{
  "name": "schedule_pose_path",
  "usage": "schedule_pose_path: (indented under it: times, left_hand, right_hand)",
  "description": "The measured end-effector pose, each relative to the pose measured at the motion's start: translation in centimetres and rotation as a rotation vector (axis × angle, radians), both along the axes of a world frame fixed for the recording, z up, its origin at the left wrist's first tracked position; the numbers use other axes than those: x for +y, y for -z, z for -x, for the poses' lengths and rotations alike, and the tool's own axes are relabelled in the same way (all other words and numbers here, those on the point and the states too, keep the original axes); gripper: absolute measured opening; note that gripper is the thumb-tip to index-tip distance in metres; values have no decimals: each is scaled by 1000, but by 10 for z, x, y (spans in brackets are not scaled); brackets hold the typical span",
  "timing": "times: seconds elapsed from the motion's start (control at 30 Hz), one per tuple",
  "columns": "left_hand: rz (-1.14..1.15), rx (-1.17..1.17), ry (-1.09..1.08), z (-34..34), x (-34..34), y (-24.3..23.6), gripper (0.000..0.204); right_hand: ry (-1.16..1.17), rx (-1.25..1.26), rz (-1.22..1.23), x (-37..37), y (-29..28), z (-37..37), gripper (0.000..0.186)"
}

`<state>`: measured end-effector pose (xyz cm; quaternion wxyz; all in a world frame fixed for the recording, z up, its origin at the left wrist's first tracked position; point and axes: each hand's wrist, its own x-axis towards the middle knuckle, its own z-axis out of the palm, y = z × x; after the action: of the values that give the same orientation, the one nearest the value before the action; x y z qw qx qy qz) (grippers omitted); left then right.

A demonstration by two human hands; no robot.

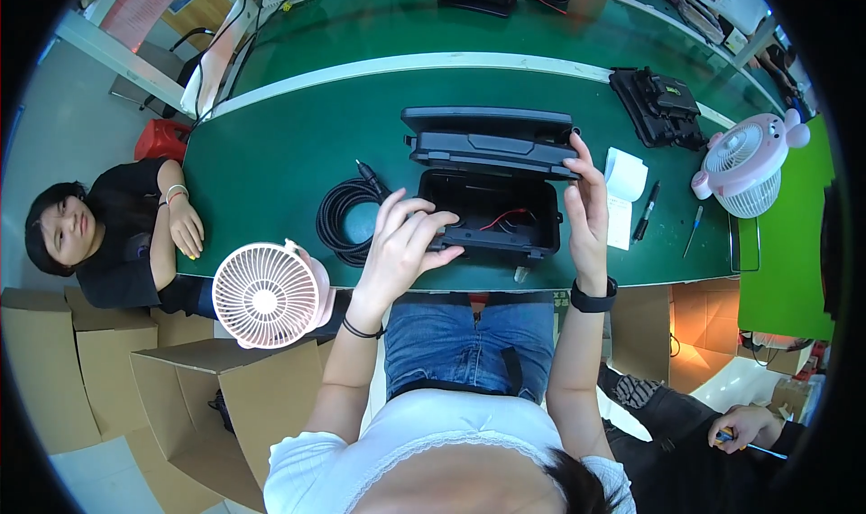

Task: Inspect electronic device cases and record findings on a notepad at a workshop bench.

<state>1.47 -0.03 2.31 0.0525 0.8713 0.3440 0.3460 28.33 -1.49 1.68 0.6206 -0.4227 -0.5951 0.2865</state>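
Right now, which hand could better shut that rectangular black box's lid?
Probably the right hand: it touches the black lid, while the left hand touches the black box by its front edge.

Room behind, things at the sides
We see a wide green strip of tabletop (307, 121) behind the black box (505, 240), but its raised lid (492, 143) stands in front of it. To our left, the cable coil (330, 225) and the pink fan (267, 296) block the way; to our right, the notepad (624, 178) and pen (646, 213) do.
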Motion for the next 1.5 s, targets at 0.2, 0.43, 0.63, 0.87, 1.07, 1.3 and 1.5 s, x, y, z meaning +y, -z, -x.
schedule_pose_path:
  times: [0.2, 0.43, 0.63, 0.87, 1.07, 1.3, 1.5]
  left_hand:
    - [-15, -339, -215, -12, 0, 14, 63]
    - [248, -601, -266, -15, -6, 30, 55]
    - [142, -345, -300, -7, -6, 16, 31]
    - [197, -412, -186, -11, -6, 6, 57]
    - [97, -346, -204, -1, 15, 10, 44]
    - [104, -574, -212, -17, 6, 36, 39]
    - [129, -670, -222, -25, 4, 42, 37]
  right_hand:
    - [103, -214, -61, -8, 4, 8, 55]
    - [38, -355, 67, -26, 9, 12, 111]
    - [165, -423, -28, -22, 17, 10, 60]
    - [117, -333, 9, -16, 21, 11, 60]
    - [87, -338, 33, -12, 13, 11, 59]
    - [391, -322, 10, -22, 25, 27, 59]
    - [538, -340, 41, -31, 25, 52, 44]
